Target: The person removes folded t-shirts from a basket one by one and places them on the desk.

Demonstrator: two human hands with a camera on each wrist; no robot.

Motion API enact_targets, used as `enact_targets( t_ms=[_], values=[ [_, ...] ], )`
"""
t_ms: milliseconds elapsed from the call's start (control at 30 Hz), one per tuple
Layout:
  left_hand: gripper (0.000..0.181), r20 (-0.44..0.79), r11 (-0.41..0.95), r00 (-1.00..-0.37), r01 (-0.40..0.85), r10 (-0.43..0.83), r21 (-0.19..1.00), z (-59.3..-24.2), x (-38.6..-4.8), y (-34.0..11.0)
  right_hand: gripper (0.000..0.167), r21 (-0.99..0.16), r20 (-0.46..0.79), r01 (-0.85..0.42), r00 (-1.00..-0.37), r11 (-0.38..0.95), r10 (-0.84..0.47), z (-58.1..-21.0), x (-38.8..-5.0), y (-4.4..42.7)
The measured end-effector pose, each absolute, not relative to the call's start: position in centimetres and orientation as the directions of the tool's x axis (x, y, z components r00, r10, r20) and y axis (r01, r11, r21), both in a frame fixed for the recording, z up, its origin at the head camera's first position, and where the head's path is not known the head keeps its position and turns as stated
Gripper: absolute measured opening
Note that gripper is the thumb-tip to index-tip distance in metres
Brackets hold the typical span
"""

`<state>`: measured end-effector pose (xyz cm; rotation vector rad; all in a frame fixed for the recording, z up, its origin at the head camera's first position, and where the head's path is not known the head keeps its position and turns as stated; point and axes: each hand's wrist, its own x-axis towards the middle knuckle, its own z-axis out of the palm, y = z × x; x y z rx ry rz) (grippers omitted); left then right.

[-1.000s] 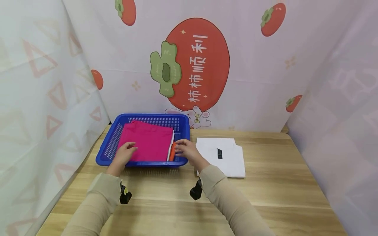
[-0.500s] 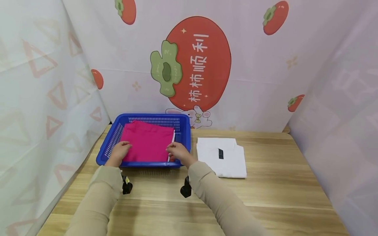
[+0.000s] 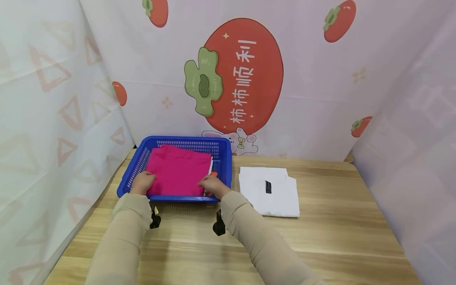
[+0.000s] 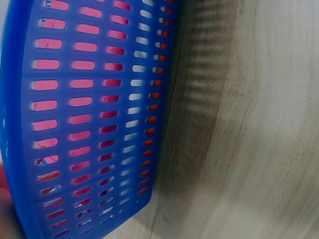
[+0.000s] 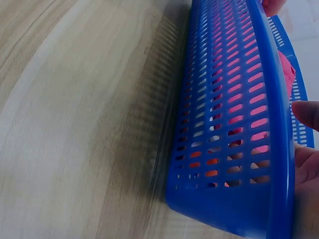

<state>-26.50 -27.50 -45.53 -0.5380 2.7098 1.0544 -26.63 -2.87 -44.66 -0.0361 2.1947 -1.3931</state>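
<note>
A folded bright pink garment (image 3: 179,170) lies on top of the pile in a blue plastic basket (image 3: 223,170). My left hand (image 3: 143,182) pinches its left edge, thumb on top. At its right side near the front, my right hand (image 3: 214,186) grips the edge, fingers tucked beneath. White and orange cloth (image 3: 214,174) peeks out under the pink one on the right. Through the slots in the right wrist view, fingertips show below the pink layer. Only a blurred bit of the left hand (image 4: 6,211) appears in the left wrist view, beside the basket wall (image 4: 65,109).
A folded white garment (image 3: 268,198) with a black label lies on the wooden table (image 3: 331,221), right of the basket. Printed cloth (image 3: 306,79) hangs behind the table, with pale curtains (image 3: 53,118) on both sides. The basket's front rim stands before both wrists.
Both hands have come down onto the pink garment. The right hand moved left to its right edge, and the left hand shifted slightly left. The garment stays in the basket.
</note>
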Motion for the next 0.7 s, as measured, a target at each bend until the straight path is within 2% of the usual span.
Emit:
enact_targets(
  t_ms=[67, 100, 233, 300, 333, 433, 533, 600, 700],
  values=[
    [0.043, -0.3, 0.679, -0.918, -0.395, -0.261, 0.619, -46.0, -26.9, -28.2, 0.028, -0.848, -0.429, 0.272, -0.856, 0.455, -0.289, -45.4, -27.0, -3.1],
    [0.043, -0.26, 0.678, -0.934, -0.358, -0.246, 0.642, -46.8, -27.3, -28.8, 0.029, -0.847, -0.427, 0.27, -0.859, 0.458, -0.282, -45.6, -27.1, -3.2],
    [0.044, -0.273, 0.663, -0.93, -0.366, -0.245, 0.653, -48.5, -28.3, -29.9, 0.034, -0.867, -0.445, 0.317, -0.84, 0.384, -0.312, -51.2, -30.3, -3.5],
    [0.042, -0.262, 0.655, -0.934, -0.357, -0.243, 0.666, -48.3, -28.1, -29.7, 0.039, -0.868, -0.481, 0.391, -0.817, 0.308, -0.318, -53.8, -31.8, -3.7],
    [0.044, -0.3, 0.653, -0.919, -0.393, -0.256, 0.648, -48.4, -28.3, -29.7, 0.043, -0.86, -0.506, 0.44, -0.8, 0.258, -0.322, -55.2, -32.8, -3.8],
    [0.039, -0.26, 0.641, -0.921, -0.39, -0.291, 0.661, -50.9, -29.7, -30.9, 0.057, -0.837, -0.546, 0.525, -0.781, 0.154, -0.302, -56.1, -33.3, -4.0],
    [0.032, -0.201, 0.628, -0.919, -0.381, -0.34, 0.679, -55.1, -32.0, -33.1, 0.06, -0.822, -0.555, 0.566, -0.769, 0.065, -0.318, -55.9, -33.3, -4.0],
    [0.03, -0.198, 0.604, -0.918, -0.378, -0.345, 0.701, -56.1, -32.6, -33.8, 0.055, -0.823, -0.534, 0.567, -0.773, 0.005, -0.342, -55.7, -33.2, -4.0],
    [0.036, -0.246, 0.585, -0.926, -0.373, -0.287, 0.72, -55.3, -32.1, -33.6, 0.05, -0.824, -0.492, 0.562, -0.772, -0.071, -0.403, -55.7, -33.5, -4.0]
  ],
)
